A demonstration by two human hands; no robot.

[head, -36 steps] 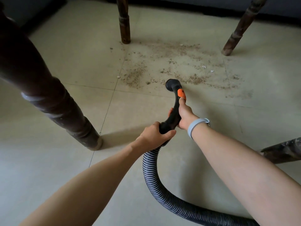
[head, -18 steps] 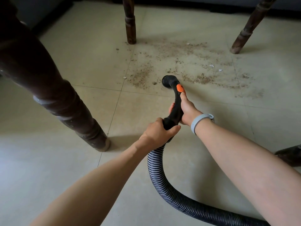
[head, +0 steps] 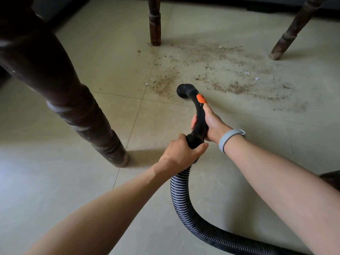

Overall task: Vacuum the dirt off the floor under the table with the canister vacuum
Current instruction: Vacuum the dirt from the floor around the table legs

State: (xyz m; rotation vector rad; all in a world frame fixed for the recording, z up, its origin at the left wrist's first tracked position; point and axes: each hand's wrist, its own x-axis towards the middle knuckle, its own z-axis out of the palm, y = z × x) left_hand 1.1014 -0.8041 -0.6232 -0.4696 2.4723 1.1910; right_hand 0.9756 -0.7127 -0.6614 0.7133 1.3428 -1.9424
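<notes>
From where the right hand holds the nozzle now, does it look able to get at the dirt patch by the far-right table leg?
Probably yes. The right hand grips the vacuum handle, with its nozzle already at the near edge of the dirt. Bare floor lies between; the far-right table leg stands beyond the dirt, not across the path.

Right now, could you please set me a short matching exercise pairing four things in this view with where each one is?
Things:
1. left hand
2. right hand
3. nozzle mouth
4. wristband

Places:
A. at the near edge of the dirt
B. on the right wrist
C. where hose meets handle
D. on the handle below the orange button

Pairs: 1-C, 2-D, 3-A, 4-B
</notes>
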